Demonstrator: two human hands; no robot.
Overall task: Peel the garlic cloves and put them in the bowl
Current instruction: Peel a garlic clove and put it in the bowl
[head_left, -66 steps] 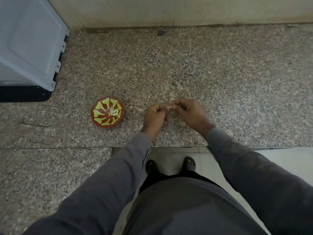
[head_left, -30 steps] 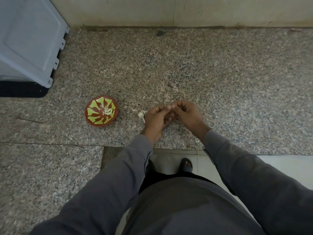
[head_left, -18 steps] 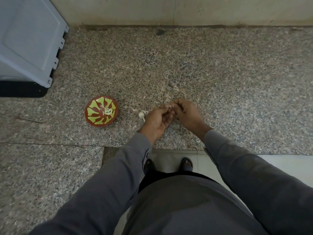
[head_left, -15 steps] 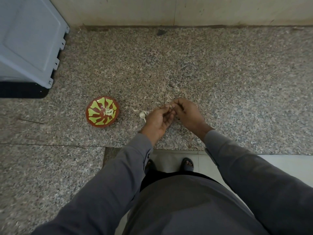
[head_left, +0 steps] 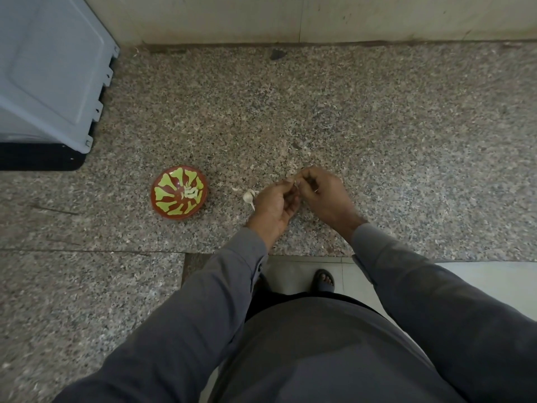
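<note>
a speckled granite counter [head_left: 377, 117] fills most of the view, meeting a pale wall [head_left: 319, 16] at the far edge. a light grey plastic lid or crate [head_left: 49, 71] leans at the far left over a black base [head_left: 37, 159]. below the counter edge lie pale floor tiles [head_left: 488, 274] and a sandalled foot [head_left: 323, 280]. grey sleeves [head_left: 436, 301] and a grey shirt front [head_left: 319, 353] fill the near part.

The bowl [head_left: 178, 192] sat on the worktop [head_left: 377, 126], left of a garlic bulb [head_left: 248, 196]; peeled cloves [head_left: 191, 192] lay in it.

Speckled granite counter [head_left: 377, 126], pale wall [head_left: 319, 16] behind, possibly a grey plastic crate [head_left: 43, 68] left, dim light
</note>
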